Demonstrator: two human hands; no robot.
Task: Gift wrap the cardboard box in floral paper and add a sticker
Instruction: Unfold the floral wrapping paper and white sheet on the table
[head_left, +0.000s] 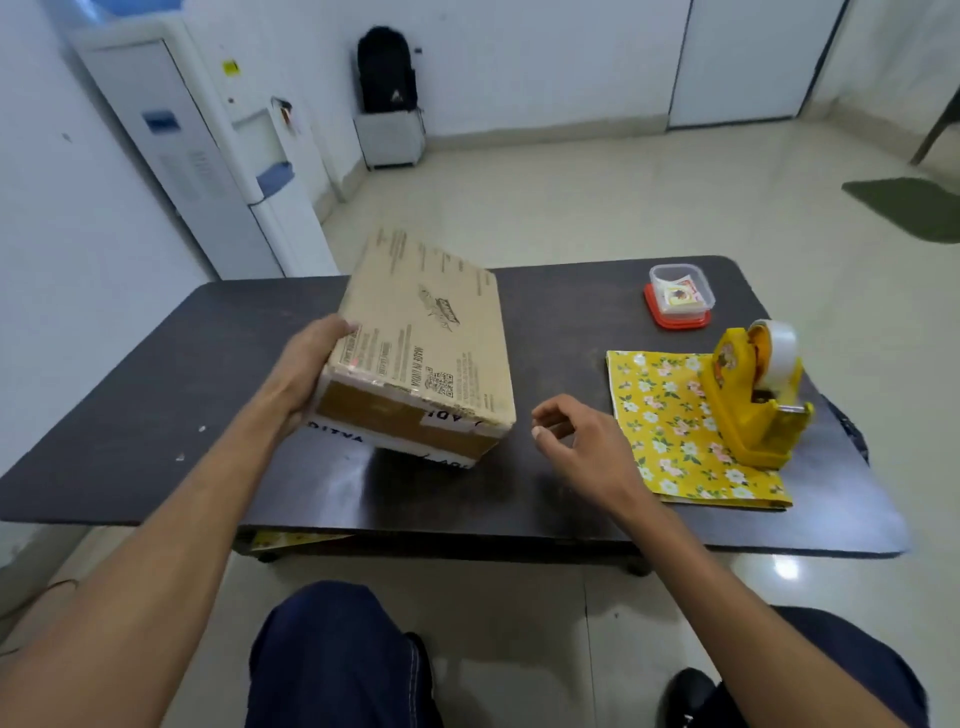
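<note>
1. The box (426, 332) is tilted over the middle of the table (156, 389). I cannot tell whether it touches the surface.
2. The left hand (311, 369) grips its near left corner, thumb on top and fingers tucked under.
3. The right hand (576, 441) hovers just right of the box, fingers loosely curled on nothing.
4. The box looks stiff and light enough for one hand. Holding opposite sides would be steadier.
5. The paper (665, 426) lies folded toward the near right corner under the tape dispenser (753, 400). It is probably thin and creases easily.
</note>
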